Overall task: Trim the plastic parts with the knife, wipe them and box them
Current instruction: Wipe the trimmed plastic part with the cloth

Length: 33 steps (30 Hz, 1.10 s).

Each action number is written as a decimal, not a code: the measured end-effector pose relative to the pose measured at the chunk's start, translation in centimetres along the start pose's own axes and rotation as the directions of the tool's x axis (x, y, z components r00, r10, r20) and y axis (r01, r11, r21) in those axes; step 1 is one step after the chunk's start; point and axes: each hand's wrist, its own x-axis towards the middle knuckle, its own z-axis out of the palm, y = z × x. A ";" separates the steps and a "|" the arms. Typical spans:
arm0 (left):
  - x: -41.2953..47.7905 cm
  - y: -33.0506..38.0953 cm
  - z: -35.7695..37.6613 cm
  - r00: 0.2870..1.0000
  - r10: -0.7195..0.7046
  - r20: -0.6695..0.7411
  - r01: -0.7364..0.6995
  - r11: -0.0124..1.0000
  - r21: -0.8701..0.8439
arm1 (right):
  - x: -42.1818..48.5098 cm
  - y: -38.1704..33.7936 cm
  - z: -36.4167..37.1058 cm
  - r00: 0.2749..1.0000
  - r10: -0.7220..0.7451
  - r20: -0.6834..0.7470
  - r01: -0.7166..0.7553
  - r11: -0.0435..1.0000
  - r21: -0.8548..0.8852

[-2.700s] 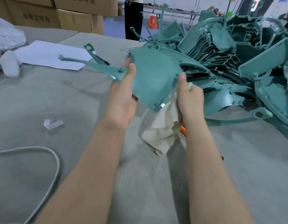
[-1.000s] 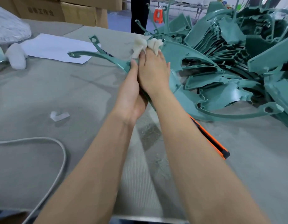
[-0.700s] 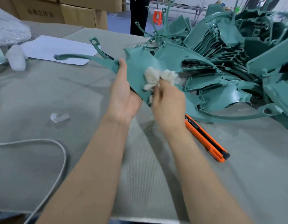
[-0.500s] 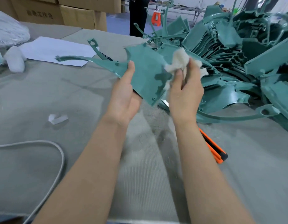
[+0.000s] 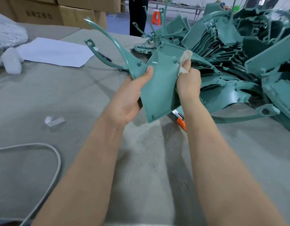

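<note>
Part (image 5: 159, 85), green plastic, held above the tabletop (image 5: 59, 98): left hand (image 5: 126, 101) grips its 9 o'clock edge, thumb on the face; right hand (image 5: 188, 82), at its 3 o'clock edge, is curled round a cloth (image 5: 185, 57) pressed to the part. Knife (image 5: 181, 121), orange, lies on the tabletop at the part's 6 o'clock, half hidden by the right forearm. Pile (image 5: 238, 54) of like parts at 2 o'clock.

Teal plastic panel with curved arm (image 5: 159, 88) tilted mid-scene, off the table; crumpled cream cloth (image 5: 185, 56) at its right edge; orange knife (image 5: 181, 122) beneath.
</note>
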 end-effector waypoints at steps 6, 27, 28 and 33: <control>0.3 0.7 -0.7 0.985 0.128 -0.119 -0.137 0.988 -0.072 | 0.1 1.1 -1.6 0.889 0.452 0.077 -0.428 0.758 0.493; 0.4 0.7 0.2 0.945 0.170 -0.280 -0.163 0.985 0.048 | -3.7 2.6 -1.3 0.949 0.051 0.313 -0.212 0.834 0.509; 0.4 0.9 0.0 0.941 0.163 -0.295 -0.164 0.986 0.020 | -3.8 2.7 -1.2 0.948 -0.063 0.312 -0.093 0.882 0.461; 0.1 1.1 -0.2 0.962 0.151 -0.228 -0.140 0.988 0.062 | -3.4 2.5 -1.3 0.993 -0.060 0.103 0.032 0.965 0.259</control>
